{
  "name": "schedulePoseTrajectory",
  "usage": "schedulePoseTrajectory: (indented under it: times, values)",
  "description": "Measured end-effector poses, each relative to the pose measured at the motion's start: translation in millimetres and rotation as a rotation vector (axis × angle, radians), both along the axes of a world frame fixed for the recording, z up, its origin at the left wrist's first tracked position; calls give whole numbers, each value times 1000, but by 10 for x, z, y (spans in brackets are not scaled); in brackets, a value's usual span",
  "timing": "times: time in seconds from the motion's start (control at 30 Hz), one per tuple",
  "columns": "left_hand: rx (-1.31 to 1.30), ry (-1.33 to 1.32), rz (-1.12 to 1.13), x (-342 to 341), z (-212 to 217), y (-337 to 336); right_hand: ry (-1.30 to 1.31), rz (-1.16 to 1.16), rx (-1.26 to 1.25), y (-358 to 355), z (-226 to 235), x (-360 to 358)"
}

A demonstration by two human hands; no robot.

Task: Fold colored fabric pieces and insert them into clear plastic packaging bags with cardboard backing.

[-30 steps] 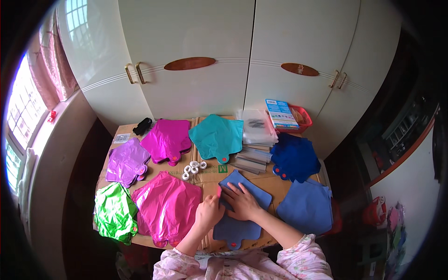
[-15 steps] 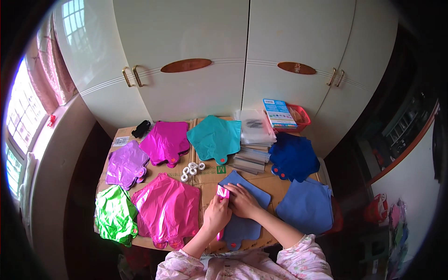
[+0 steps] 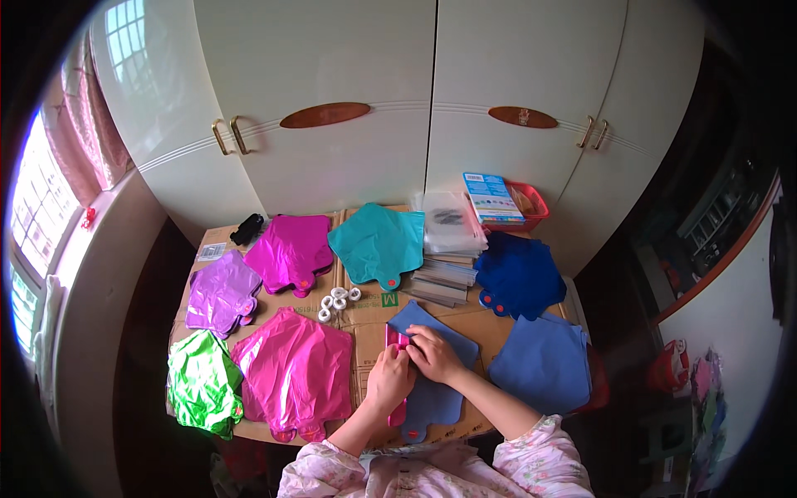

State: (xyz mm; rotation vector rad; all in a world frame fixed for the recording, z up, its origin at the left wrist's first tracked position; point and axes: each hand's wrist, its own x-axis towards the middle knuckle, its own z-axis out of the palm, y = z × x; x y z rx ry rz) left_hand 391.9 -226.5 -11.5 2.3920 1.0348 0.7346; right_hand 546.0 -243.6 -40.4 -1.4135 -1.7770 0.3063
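We note both forearms (image 3: 492, 402) rising from the lower edge and converging at lower centre. The left hand (image 3: 392, 380) is curled, grasping the pink foil strip (image 3: 396, 335); the right hand (image 3: 437, 357) angles in from the right, bent fingertips at the strip. We cannot tell whether they grip it. The strip projects above and below the left hand, along the left side of the blue piece (image 3: 438, 408). We locate white rings (image 3: 325, 303) upper left of the hands.
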Motion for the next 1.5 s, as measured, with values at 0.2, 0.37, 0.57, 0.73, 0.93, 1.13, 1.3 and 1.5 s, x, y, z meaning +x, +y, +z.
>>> schedulePoseTrajectory:
  times: [0.2,0.37,0.57,0.73,0.93,1.13,1.3,1.5]
  values:
    - [-27,31,-78,-52,62,26,-66,-94,55,9,-19,-15]
    - [-40,233,-297,-285,84,321,-97,-91,52,12,-39,-25]
    - [137,465,-372,-529,268,589,-113,-104,64,16,-28,-45]
    - [136,523,-395,-500,139,625,-117,-128,66,5,-32,-46]
    - [152,602,-381,-459,101,607,-129,-132,66,-8,-26,-46]
    - [155,635,-387,-449,69,619,-139,-132,65,-9,-7,-54]
    - [125,660,-385,-430,90,630,-187,-160,26,-27,-3,-48]
    - [155,650,-384,-454,57,630,-340,-234,111,-196,351,-161]
